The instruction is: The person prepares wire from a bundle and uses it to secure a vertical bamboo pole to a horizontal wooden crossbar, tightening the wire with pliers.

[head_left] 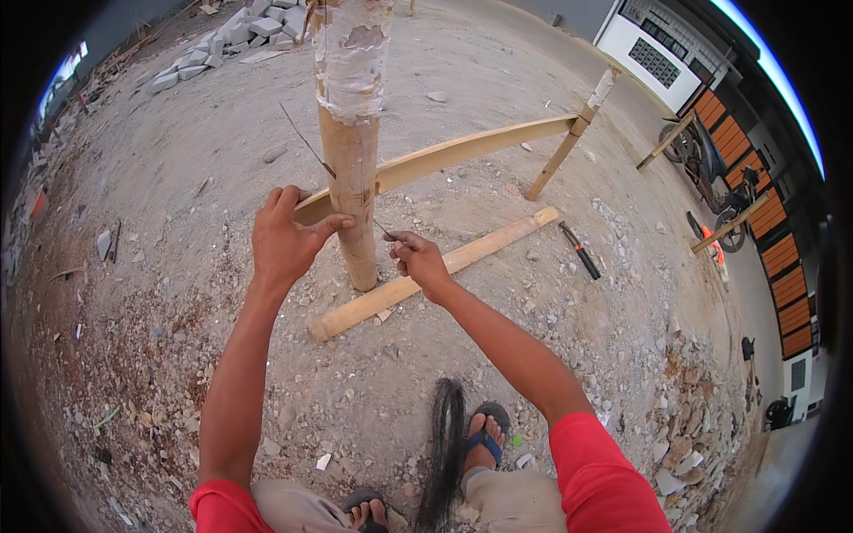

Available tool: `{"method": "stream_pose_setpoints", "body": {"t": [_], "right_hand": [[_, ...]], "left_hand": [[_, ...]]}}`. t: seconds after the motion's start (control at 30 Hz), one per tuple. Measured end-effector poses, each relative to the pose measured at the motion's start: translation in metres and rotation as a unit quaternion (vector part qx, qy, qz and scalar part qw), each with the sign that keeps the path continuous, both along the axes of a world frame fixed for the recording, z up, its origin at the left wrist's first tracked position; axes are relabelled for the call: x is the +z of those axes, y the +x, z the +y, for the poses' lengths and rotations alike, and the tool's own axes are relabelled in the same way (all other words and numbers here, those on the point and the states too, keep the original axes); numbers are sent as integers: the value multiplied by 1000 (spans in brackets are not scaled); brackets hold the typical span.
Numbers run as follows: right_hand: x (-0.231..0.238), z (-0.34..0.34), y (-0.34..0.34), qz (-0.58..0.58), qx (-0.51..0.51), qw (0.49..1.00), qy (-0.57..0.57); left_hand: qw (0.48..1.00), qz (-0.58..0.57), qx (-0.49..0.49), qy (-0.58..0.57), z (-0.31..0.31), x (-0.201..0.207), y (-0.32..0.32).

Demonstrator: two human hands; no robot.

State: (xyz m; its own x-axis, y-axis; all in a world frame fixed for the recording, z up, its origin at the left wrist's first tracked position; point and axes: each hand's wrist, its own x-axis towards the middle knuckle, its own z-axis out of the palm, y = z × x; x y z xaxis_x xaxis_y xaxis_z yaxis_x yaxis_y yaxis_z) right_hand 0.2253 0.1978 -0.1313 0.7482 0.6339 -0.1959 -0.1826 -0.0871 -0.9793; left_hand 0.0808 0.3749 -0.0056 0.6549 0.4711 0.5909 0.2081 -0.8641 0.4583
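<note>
A thick upright bamboo post stands in front of me, its upper part coated in a pale crust. My left hand grips the end of a split bamboo slat against the post, thumb pressed on the post's front and fingers behind the slat. On the post's right side, my right hand pinches a thin dark wire between thumb and fingers. Another thin wire end sticks up to the left of the post. The slat's far end meets a second bamboo post.
A loose bamboo slat lies on the gravel by the post's foot. Pincers with orange-and-black handles lie to its right. A black wire bundle rests beside my sandalled foot. Pale blocks are heaped at back left; a motorbike stands far right.
</note>
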Motion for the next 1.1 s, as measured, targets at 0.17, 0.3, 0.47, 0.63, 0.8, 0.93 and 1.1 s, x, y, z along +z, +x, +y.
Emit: {"method": "stream_pose_setpoints", "body": {"t": [0.17, 0.3, 0.47, 0.63, 0.8, 0.93, 1.1], "right_hand": [[-5, 35, 9, -108, 34, 993, 43], [21, 53, 14, -101, 77, 990, 53], [18, 47, 33, -97, 96, 989, 58], [17, 47, 33, -128, 84, 988, 27], [27, 28, 29, -217, 58, 974, 16], [25, -1, 40, -299, 41, 953, 7], [25, -24, 31, -348, 13, 937, -28]], "left_hand": [[998, 30, -27, -54, -3, 7, -2], [997, 50, -14, -61, 17, 8, -10], [982, 138, -2, -129, 9, 21, 11], [981, 90, -37, -166, 16, 12, 1], [987, 59, -48, -144, 14, 7, -3], [984, 89, -32, -149, 6, 8, 1], [990, 62, -35, -120, 9, 1, 1]]}}
